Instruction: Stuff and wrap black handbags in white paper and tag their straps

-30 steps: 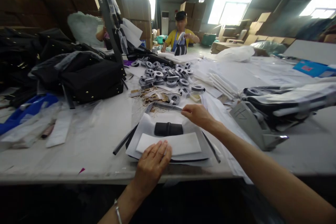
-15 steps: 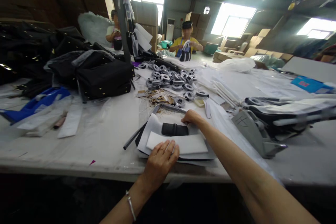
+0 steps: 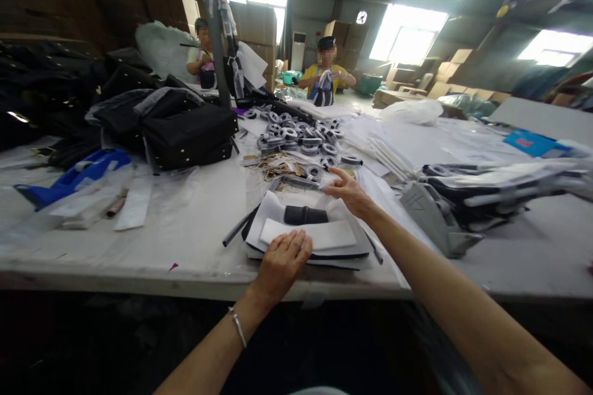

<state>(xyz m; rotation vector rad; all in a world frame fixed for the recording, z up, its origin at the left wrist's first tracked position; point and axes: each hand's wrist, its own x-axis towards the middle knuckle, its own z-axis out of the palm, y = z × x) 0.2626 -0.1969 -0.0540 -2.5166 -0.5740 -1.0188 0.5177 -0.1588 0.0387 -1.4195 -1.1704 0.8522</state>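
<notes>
My left hand (image 3: 283, 259) lies flat, fingers stretched, on a folded white foam strip (image 3: 328, 236). The strip rests on a white sheet (image 3: 265, 213), which covers a flat black piece that looks like a bag and shows only at its edges. Just behind the strip, a black wrapped grip (image 3: 304, 215) lies on the sheet. A grey wrapped handle (image 3: 238, 228) sticks out at the left. Above the sheet's far right corner is my right hand (image 3: 348, 192), its index finger extended and its thumb apart, near the rolled grey-and-white coils (image 3: 314, 173). No object shows in it.
Brown paper tags with strings (image 3: 278, 165) lie beside the coils. A grey tape dispenser (image 3: 433, 222) stands at right beside stacked wrapped bags (image 3: 491, 194). Black bags (image 3: 185, 133) are heaped at left near a blue tool (image 3: 88, 176). Two people work beyond the table (image 3: 194, 247).
My right hand has let go of the grey handle at the sheet's far edge and lifted, fingers opening toward the coils. My left hand stays on the foam strip.
</notes>
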